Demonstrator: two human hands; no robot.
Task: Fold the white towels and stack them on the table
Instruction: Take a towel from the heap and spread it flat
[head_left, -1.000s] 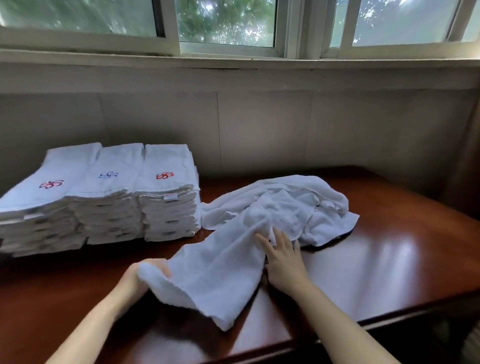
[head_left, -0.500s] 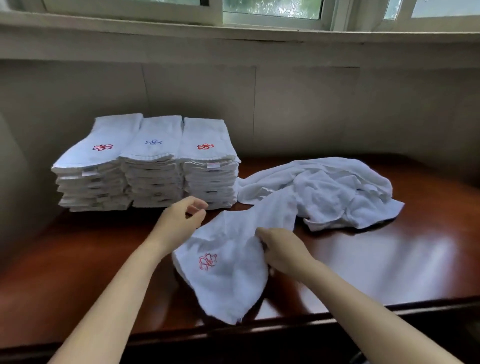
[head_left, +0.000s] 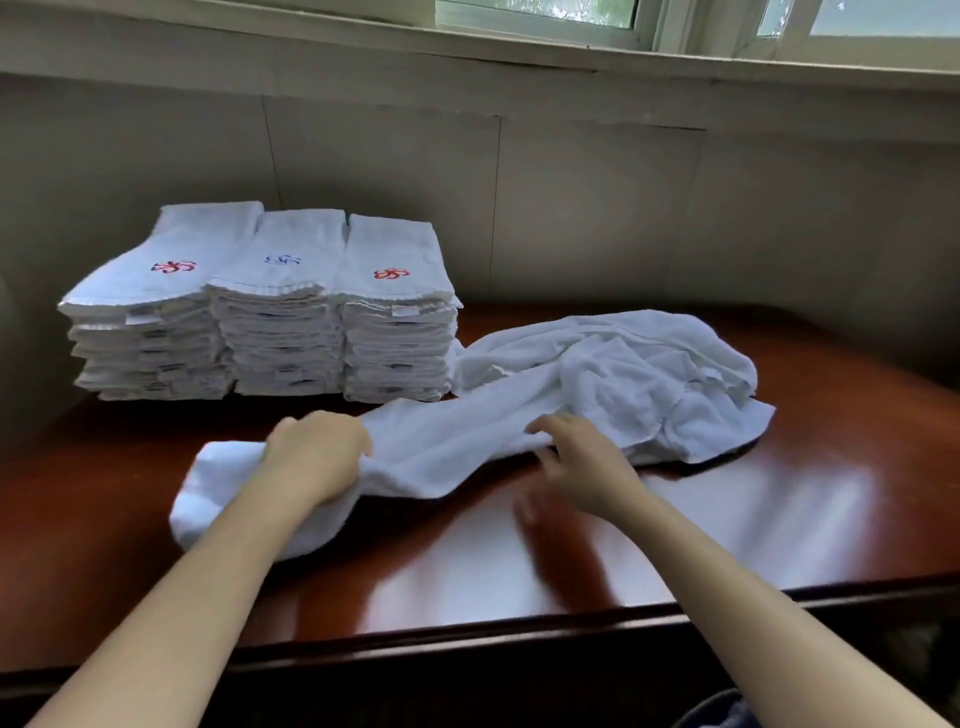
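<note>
A white towel (head_left: 436, 447) lies stretched across the dark wooden table (head_left: 779, 519) in front of me. My left hand (head_left: 317, 457) grips its left part, fingers curled into the cloth. My right hand (head_left: 576, 462) pinches the towel's near edge further right. Behind my right hand sits a crumpled heap of white towels (head_left: 639, 374). Three stacks of folded white towels (head_left: 280, 322) with embroidered flower marks stand side by side at the back left.
A tiled wall (head_left: 571, 197) and window sill run behind the table. The table's front edge (head_left: 519, 634) crosses the lower part of the view. Bare wood shows to the right of the heap and near me.
The towel has been pulled out leftwards and laid low along the table. My left hand moved from its upper corner to gripping its left part; the flower mark is now hidden.
</note>
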